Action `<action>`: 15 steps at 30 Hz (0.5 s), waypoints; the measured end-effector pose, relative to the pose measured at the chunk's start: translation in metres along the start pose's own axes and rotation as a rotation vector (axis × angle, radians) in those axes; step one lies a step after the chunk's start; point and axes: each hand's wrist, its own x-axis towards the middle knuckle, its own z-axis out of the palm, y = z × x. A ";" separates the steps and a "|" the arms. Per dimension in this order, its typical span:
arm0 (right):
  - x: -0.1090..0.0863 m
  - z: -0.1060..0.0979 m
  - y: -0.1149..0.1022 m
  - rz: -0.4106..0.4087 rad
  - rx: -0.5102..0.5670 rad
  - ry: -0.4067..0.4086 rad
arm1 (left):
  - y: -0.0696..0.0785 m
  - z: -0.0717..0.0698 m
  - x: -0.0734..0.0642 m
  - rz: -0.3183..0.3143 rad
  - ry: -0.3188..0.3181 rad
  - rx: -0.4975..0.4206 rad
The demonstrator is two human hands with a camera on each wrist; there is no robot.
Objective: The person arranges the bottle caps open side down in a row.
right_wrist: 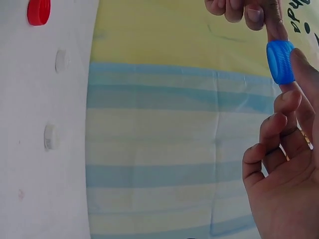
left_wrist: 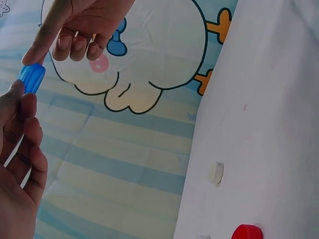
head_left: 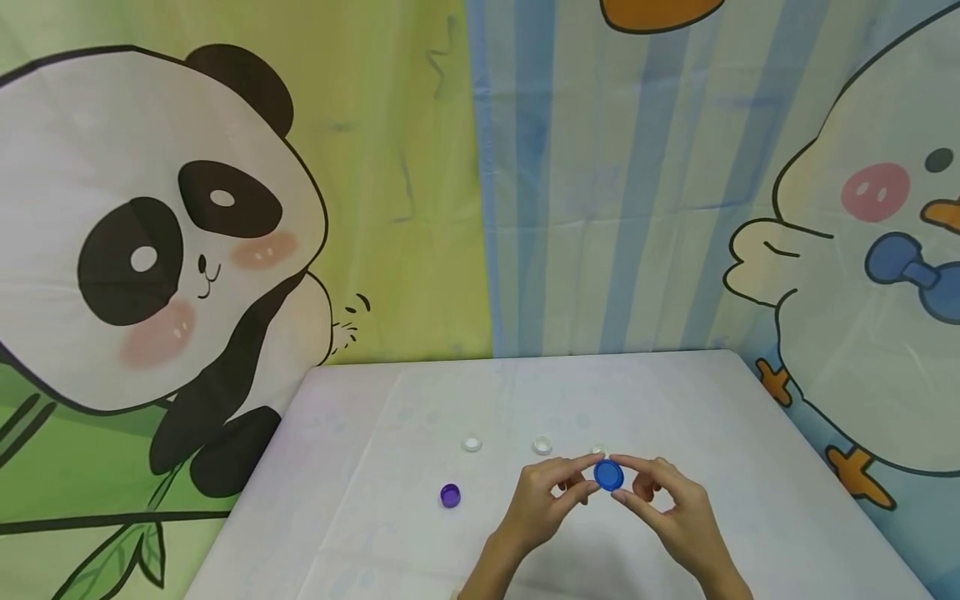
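Note:
A blue ribbed bottle cap (head_left: 608, 475) is held up above the near part of the table, its round face toward the head view. My left hand (head_left: 542, 498) pinches its left edge between thumb and index finger. On the opposite edge, my right hand (head_left: 678, 512) grips it the same way. The wrist views show the cap's ribbed side (left_wrist: 32, 78) between the fingertips of both hands. Just behind the hands lies a whitish cap (head_left: 597, 450), partly hidden.
Two more whitish caps (head_left: 472, 444) (head_left: 542, 446) lie farther back on the white table (head_left: 390, 533). A purple cap (head_left: 450, 496) sits left of my hands. The wrist views show a red cap (right_wrist: 39, 12); I cannot tell if it is the same one. Cartoon-printed curtains (head_left: 405, 167) hang behind.

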 end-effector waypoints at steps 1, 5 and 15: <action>0.001 -0.001 -0.003 0.009 0.001 -0.002 | 0.002 -0.001 0.001 -0.008 -0.002 -0.004; 0.002 -0.001 -0.009 0.036 -0.004 -0.012 | 0.017 -0.008 0.006 -0.054 0.009 -0.060; 0.001 0.003 -0.005 0.091 0.030 0.001 | 0.018 -0.008 0.007 -0.552 0.123 -0.432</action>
